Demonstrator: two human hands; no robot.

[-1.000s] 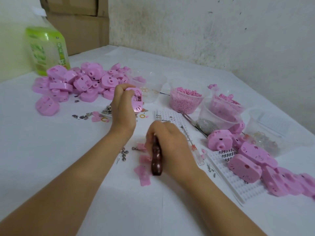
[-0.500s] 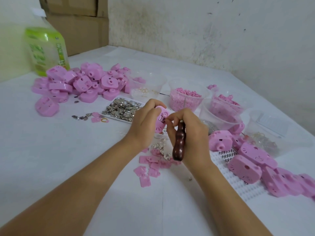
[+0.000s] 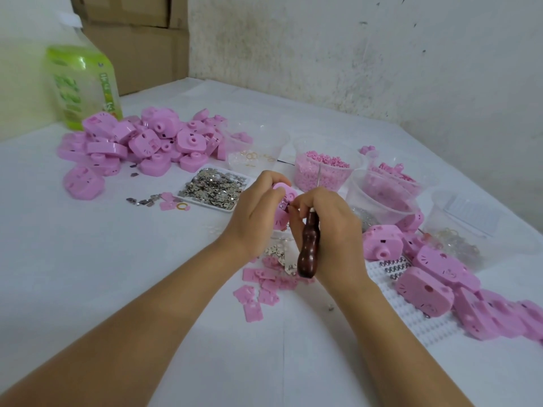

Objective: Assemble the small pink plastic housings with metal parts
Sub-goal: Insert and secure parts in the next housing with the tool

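In the head view, the left hand [image 3: 255, 210] is curled round one pink housing [image 3: 283, 195], held just above the white table [image 3: 117, 274] at mid-scene with its open inner side turned toward the right hand [image 3: 329, 230], probably so the cavity faces the working fingers. The right hand is closed on a wooden-handled tool [image 3: 307, 248]. The dark handle lies along the palm and its thin metal shaft points up and away from the housing, so the tool looks parked rather than in use while the thumb and forefinger meet at the housing's edge. They seem to be seating a small metal piece there, but the piece itself is too small to make out. A shallow tray of shiny metal parts [image 3: 214, 188] lies just left of the hands, within easy reach, and more loose metal bits and flat pink plates [image 3: 258, 292] are scattered on the table under and near the wrists. A pile of pink housings [image 3: 141, 142] sits far left in front of a green bottle [image 3: 82, 83], and a second group of housings [image 3: 423, 286] lies at the near right, partly on a white pegboard [image 3: 411, 315] that carries a few springs [image 3: 393, 267]. Which pile is finished I cannot tell. Beyond the hands stand clear tubs, one full of small pink pieces [image 3: 323, 171] and a cup of gold rings [image 3: 255, 151], set out in an arc, likely as feed stock for later steps.
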